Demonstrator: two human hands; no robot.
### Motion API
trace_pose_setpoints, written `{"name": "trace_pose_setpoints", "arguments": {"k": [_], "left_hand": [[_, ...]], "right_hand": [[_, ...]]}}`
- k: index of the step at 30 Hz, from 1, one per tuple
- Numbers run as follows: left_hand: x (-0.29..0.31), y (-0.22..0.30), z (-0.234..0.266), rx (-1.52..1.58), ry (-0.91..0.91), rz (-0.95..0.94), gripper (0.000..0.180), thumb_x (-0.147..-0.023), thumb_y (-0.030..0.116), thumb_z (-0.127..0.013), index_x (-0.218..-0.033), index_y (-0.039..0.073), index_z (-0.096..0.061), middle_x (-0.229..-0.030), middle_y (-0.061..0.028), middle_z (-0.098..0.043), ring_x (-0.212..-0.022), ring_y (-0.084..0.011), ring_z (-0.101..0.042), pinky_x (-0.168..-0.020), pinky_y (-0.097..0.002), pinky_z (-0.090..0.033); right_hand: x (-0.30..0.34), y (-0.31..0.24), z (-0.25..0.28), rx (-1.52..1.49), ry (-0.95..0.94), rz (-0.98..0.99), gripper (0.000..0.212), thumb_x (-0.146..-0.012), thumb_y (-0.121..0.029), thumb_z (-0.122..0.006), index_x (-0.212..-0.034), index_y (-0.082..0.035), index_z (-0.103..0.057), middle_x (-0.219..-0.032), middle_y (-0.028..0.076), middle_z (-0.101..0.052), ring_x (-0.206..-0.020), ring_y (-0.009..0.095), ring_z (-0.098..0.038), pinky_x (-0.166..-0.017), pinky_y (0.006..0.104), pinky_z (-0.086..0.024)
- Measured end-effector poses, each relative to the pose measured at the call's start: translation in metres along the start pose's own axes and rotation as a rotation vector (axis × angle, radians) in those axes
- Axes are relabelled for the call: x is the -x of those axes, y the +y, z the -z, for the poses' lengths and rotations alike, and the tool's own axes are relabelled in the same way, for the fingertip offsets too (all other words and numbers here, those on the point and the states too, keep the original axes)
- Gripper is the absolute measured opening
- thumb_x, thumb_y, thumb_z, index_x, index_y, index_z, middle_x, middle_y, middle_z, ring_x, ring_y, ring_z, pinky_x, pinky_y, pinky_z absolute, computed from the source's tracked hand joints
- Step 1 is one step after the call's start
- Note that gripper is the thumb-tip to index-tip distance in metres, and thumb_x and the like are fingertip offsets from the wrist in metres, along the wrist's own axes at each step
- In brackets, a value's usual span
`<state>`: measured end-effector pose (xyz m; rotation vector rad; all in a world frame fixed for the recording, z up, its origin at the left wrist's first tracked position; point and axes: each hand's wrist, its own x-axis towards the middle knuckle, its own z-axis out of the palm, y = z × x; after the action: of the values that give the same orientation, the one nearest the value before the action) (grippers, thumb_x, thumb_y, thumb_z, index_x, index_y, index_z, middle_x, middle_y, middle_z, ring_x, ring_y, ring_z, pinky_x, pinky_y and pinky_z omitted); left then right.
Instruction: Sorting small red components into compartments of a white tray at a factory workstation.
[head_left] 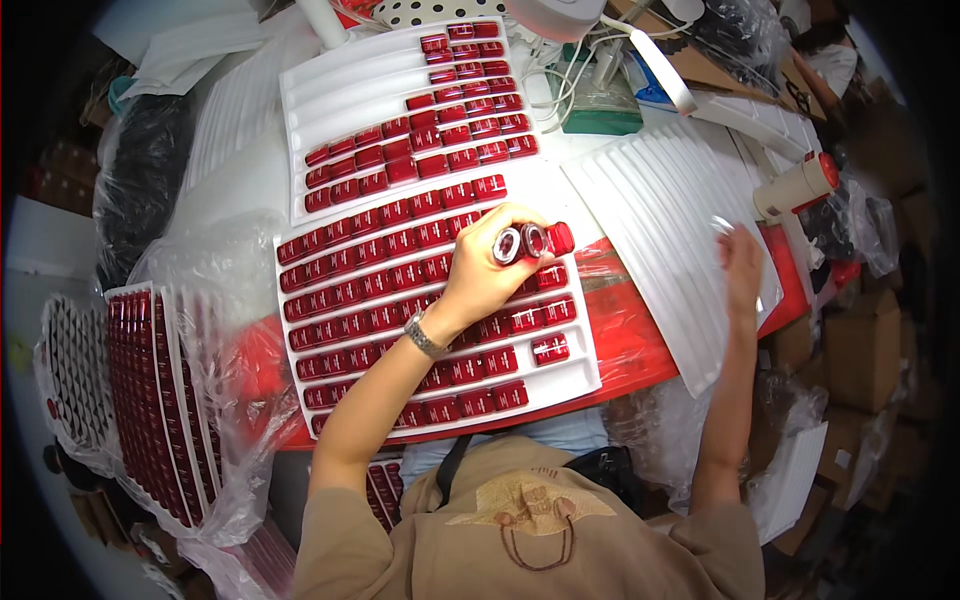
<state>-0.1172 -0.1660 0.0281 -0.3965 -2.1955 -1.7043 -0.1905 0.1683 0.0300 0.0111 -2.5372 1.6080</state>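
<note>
My left hand (484, 268), with a watch on the wrist, is closed around small glossy red bottles (508, 246) above the near tray. Two round, glassy ends point up out of the grip; another red bottle (560, 238) shows right beside the fingers. Beneath lies a white ridged tray (560, 382) with rows of red bottles, partly hidden by my arm. Over the right edge of a stack of white ridged trays (660, 220) is my right hand (740, 262), fingers bent together. A shiny, blurred bit shows at its fingertips; what it is I cannot make out.
A second white tray (340, 95), partly filled with red bottles, lies farther back. More filled trays (140, 390) in clear plastic stand at left. A white lamp (650, 65) leans over the back. A cream-and-red cylinder (795, 190) sits at right, beyond it cardboard boxes (860, 350).
</note>
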Motion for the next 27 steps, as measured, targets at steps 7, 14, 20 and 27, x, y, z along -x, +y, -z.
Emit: {"name": "trace_pose_setpoints", "arguments": {"k": [7, 14, 20, 27], "left_hand": [[0.018, 0.011, 0.041, 0.032, 0.056, -0.041, 0.029, -0.070, 0.003, -0.075, -0.095, 0.004, -0.062, -0.096, -0.0076, -0.065, -0.090, -0.0177, -0.063, -0.081, -0.0291, -0.050], [-0.010, -0.038, 0.119, -0.194, 0.271, 0.034, 0.027, -0.071, 0.004, -0.074, -0.095, 0.004, -0.061, -0.094, -0.0082, -0.066, -0.090, -0.0153, -0.062, -0.084, -0.0291, -0.049], [-0.108, -0.136, 0.186, -0.625, 0.241, 0.065, 0.030, -0.067, -0.003, -0.071, -0.095, -0.001, -0.059, -0.084, -0.0188, -0.064, -0.081, -0.0351, -0.062, -0.075, -0.0396, -0.048], [-0.122, -0.128, 0.199, -1.025, -0.022, 0.202, 0.028, -0.072, 0.005, -0.068, -0.098, 0.002, -0.059, -0.119, -0.0164, -0.047, -0.100, -0.0357, -0.055, -0.084, -0.0398, -0.048]], "right_hand": [[0.030, -0.134, -0.144, 0.153, -0.716, 0.581, 0.023, -0.086, -0.018, -0.057, -0.074, 0.001, -0.053, -0.066, 0.015, -0.052, -0.063, 0.030, -0.051, -0.061, 0.0384, -0.042], [-0.002, -0.088, -0.147, -0.461, -0.563, -0.021, 0.036, -0.096, -0.034, -0.043, -0.071, -0.009, -0.050, -0.060, -0.001, -0.044, -0.054, 0.015, -0.041, -0.055, 0.0308, -0.038], [-0.007, -0.048, -0.113, -1.182, -0.479, -0.786, 0.027, -0.098, -0.029, -0.039, -0.084, -0.010, -0.051, -0.062, -0.001, -0.034, -0.056, 0.012, -0.034, -0.052, 0.0259, -0.032], [-0.009, 0.015, -0.048, -1.371, -0.369, -0.691, 0.021, -0.096, -0.024, -0.043, -0.090, -0.007, -0.055, -0.067, 0.001, -0.042, -0.062, 0.014, -0.039, -0.054, 0.0267, -0.033]]}}
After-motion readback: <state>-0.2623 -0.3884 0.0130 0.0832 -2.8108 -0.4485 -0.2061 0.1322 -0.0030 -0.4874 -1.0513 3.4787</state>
